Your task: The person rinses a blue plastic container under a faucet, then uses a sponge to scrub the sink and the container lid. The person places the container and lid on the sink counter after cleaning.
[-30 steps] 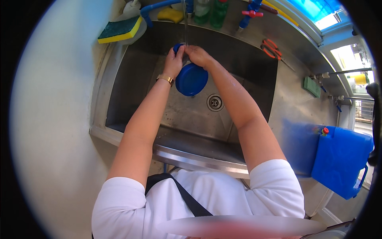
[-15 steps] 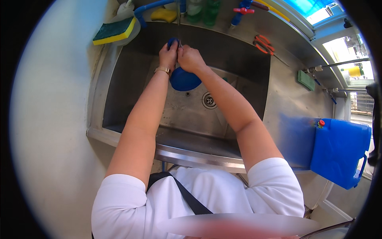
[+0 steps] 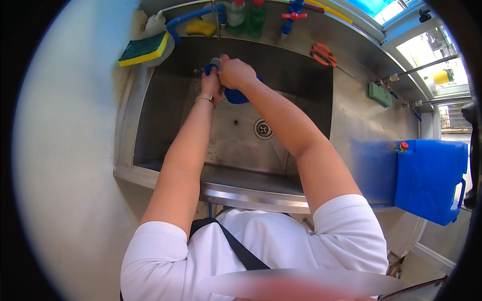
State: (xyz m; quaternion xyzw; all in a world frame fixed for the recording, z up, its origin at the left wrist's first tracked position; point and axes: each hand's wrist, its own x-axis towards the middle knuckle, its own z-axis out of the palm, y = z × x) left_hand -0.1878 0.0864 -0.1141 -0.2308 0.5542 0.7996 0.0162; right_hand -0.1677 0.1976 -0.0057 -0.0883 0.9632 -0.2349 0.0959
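Over the far part of the steel sink (image 3: 236,155), my two hands are close together. My left hand (image 3: 212,86), with a watch on its wrist, is closed around a blue plastic item (image 3: 237,97). My right hand (image 3: 237,74) is closed on it from the right, its fingers bent over the front. A rounded blue part shows below the right hand, and a smaller blue piece with something greyish and clear shows above the left fingers. My hands hide the middle, so its exact kind cannot be told. A thin metal spout (image 3: 217,22) comes down just beyond the hands.
At the sink's far left lies a green-yellow sponge (image 3: 144,49); a yellow sponge (image 3: 201,28) and green bottle (image 3: 256,22) stand behind. Orange-handled scissors (image 3: 323,54) and a green block (image 3: 380,95) lie right. A blue jerrycan (image 3: 432,175) stands at the right edge.
My hands have come slightly nearer with the blue item. Its rounded part is now more hidden behind my right hand, and the greyish clear part shows. My view has shifted slightly.
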